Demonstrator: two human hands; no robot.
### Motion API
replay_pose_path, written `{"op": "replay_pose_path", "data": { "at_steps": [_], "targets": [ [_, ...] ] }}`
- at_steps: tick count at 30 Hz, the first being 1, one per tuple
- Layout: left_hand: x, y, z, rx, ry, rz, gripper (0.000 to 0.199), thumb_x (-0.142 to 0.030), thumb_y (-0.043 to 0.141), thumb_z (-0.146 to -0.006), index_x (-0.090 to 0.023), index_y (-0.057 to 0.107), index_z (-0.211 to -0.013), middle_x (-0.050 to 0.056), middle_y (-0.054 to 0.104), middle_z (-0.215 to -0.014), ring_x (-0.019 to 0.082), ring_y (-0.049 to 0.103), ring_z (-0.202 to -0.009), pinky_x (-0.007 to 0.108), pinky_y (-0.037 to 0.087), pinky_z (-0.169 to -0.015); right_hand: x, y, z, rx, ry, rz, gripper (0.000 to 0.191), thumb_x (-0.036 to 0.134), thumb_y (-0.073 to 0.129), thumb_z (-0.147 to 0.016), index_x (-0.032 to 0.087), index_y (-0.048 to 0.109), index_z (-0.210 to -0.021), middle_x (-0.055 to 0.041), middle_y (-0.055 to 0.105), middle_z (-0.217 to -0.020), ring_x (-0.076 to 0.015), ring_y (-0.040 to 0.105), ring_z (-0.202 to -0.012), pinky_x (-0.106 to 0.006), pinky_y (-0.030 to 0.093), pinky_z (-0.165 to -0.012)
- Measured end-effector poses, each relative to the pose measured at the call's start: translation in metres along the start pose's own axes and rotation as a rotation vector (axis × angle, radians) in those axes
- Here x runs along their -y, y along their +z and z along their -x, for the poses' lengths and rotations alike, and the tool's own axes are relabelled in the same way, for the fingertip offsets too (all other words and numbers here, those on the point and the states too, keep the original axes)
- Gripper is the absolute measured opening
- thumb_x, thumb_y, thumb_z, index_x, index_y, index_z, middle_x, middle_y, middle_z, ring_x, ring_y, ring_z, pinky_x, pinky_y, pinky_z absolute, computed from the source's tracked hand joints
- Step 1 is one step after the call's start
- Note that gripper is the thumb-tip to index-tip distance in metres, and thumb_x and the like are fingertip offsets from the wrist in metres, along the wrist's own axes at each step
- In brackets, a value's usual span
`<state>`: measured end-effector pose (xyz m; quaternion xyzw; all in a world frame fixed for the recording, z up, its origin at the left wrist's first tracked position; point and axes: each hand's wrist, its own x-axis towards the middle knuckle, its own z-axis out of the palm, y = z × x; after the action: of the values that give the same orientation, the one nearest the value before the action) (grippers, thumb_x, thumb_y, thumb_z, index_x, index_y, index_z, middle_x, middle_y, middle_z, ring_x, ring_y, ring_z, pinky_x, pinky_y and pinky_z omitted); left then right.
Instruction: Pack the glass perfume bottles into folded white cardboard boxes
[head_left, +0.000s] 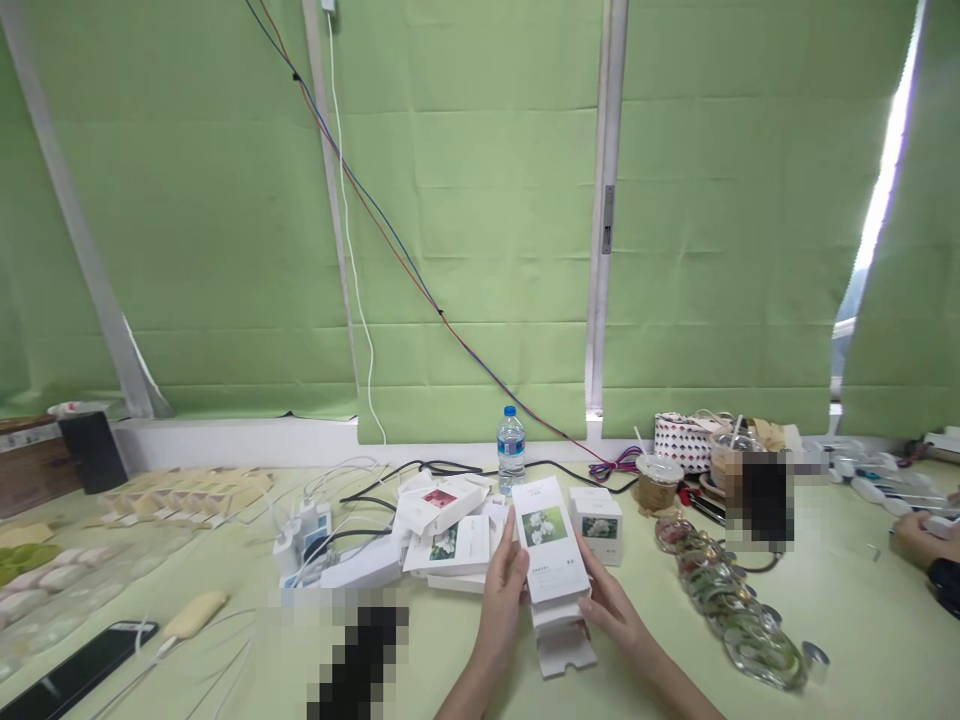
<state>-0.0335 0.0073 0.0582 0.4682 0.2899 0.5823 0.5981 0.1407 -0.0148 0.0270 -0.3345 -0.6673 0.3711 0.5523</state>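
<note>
Between my two hands is a white cardboard box [553,545] with a picture of white flowers on its front. Its near end has flaps standing out toward me. My left hand [504,580] grips the box along its left side. On the right edge, near the flaps, my right hand [611,600] holds it with thumb and fingers. Behind the box stands a smaller white box [600,528] with a flower picture. Just left lies a pile of flat white cartons [442,540], one with a red flower print.
A water bottle [511,450] stands at the back. Left are a power strip [360,565] with chargers and a phone [75,670]. Right are a row of clear round containers [724,600], a lidded drink cup [658,483] and another person's hand [922,540].
</note>
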Motion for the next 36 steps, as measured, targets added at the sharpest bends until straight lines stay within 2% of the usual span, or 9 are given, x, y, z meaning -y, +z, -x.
{"op": "replay_pose_path", "data": {
  "at_steps": [5, 9, 12, 15, 17, 20, 24, 30, 36],
  "targets": [
    [0.004, -0.002, -0.002, 0.034, -0.018, -0.028, 0.051, -0.048, 0.064, -0.081, -0.025, 0.059, -0.126, 0.01, 0.057, -0.136, 0.031, 0.05, -0.124, 0.036, 0.048, -0.093, 0.007, -0.002, 0.002, -0.018, 0.006, -0.014, 0.072, 0.058, 0.047, -0.085, 0.026, 0.029, -0.148, -0.0058, 0.052, -0.141, -0.0325, 0.05, -0.123, -0.041, 0.048, -0.094],
    [0.004, -0.003, -0.004, 0.056, -0.069, -0.005, 0.044, -0.051, 0.064, -0.08, -0.022, 0.066, -0.113, 0.011, 0.064, -0.123, 0.03, 0.061, -0.109, 0.032, 0.052, -0.081, 0.01, -0.002, 0.002, -0.027, 0.065, -0.104, 0.063, 0.053, 0.045, -0.09, 0.029, 0.03, -0.147, -0.0062, 0.047, -0.144, -0.027, 0.063, -0.099, -0.034, 0.054, -0.072],
    [0.002, -0.001, -0.003, 0.161, -0.078, 0.057, 0.047, -0.053, 0.071, -0.073, -0.023, 0.063, -0.109, 0.011, 0.068, -0.112, 0.029, 0.067, -0.095, 0.032, 0.052, -0.071, 0.005, -0.003, 0.0, -0.06, 0.11, -0.174, 0.064, 0.055, 0.044, -0.09, 0.028, 0.033, -0.146, -0.0082, 0.063, -0.123, -0.0185, 0.061, -0.07, -0.03, 0.052, -0.06],
    [0.0, 0.004, 0.0, 0.285, -0.03, 0.112, 0.064, -0.048, 0.083, -0.059, -0.025, 0.058, -0.114, 0.011, 0.066, -0.113, 0.032, 0.066, -0.097, 0.037, 0.052, -0.076, 0.0, -0.006, -0.002, -0.13, 0.127, -0.24, 0.065, 0.06, 0.044, -0.088, 0.025, 0.039, -0.144, -0.0054, 0.07, -0.095, -0.0152, 0.056, -0.06, -0.029, 0.049, -0.057],
    [0.0, 0.006, 0.002, 0.331, -0.021, 0.126, 0.074, -0.045, 0.087, -0.053, -0.026, 0.055, -0.118, 0.013, 0.064, -0.117, 0.034, 0.064, -0.101, 0.041, 0.051, -0.082, -0.001, -0.007, -0.004, -0.174, 0.132, -0.259, 0.067, 0.063, 0.042, -0.087, 0.025, 0.041, -0.142, -0.0048, 0.069, -0.091, -0.0147, 0.054, -0.059, -0.028, 0.047, -0.055],
    [0.002, 0.007, 0.003, 0.33, -0.014, 0.103, 0.072, -0.044, 0.085, -0.057, -0.027, 0.054, -0.12, 0.013, 0.059, -0.124, 0.034, 0.062, -0.104, 0.043, 0.049, -0.086, 0.0, -0.01, -0.004, -0.157, 0.122, -0.244, 0.072, 0.067, 0.04, -0.085, 0.024, 0.04, -0.143, -0.0053, 0.07, -0.091, -0.0172, 0.057, -0.06, -0.029, 0.048, -0.055],
    [0.005, 0.007, 0.002, 0.288, -0.002, 0.059, 0.065, -0.044, 0.082, -0.06, -0.028, 0.056, -0.118, 0.012, 0.056, -0.127, 0.033, 0.063, -0.102, 0.039, 0.051, -0.08, 0.003, -0.011, -0.003, -0.079, 0.084, -0.227, 0.078, 0.07, 0.038, -0.083, 0.025, 0.034, -0.146, -0.007, 0.067, -0.117, -0.0228, 0.063, -0.071, -0.031, 0.05, -0.06],
    [0.007, 0.005, -0.001, 0.243, 0.039, 0.061, 0.065, -0.043, 0.084, -0.058, -0.027, 0.058, -0.116, 0.011, 0.055, -0.128, 0.031, 0.063, -0.1, 0.036, 0.052, -0.081, 0.006, -0.009, -0.003, -0.066, 0.04, -0.146, 0.076, 0.062, 0.05, -0.081, 0.024, 0.036, -0.145, -0.0078, 0.054, -0.137, -0.0294, 0.057, -0.112, -0.036, 0.046, -0.092],
    [0.012, 0.003, -0.003, 0.258, 0.041, 0.086, 0.067, -0.041, 0.084, -0.059, -0.027, 0.055, -0.118, 0.011, 0.055, -0.127, 0.032, 0.063, -0.1, 0.037, 0.052, -0.081, -0.005, -0.009, 0.0, -0.07, 0.063, -0.247, 0.075, 0.057, 0.049, -0.085, 0.025, 0.028, -0.149, -0.0073, 0.058, -0.132, -0.0212, 0.062, -0.079, -0.029, 0.05, -0.063]
  ]
}}
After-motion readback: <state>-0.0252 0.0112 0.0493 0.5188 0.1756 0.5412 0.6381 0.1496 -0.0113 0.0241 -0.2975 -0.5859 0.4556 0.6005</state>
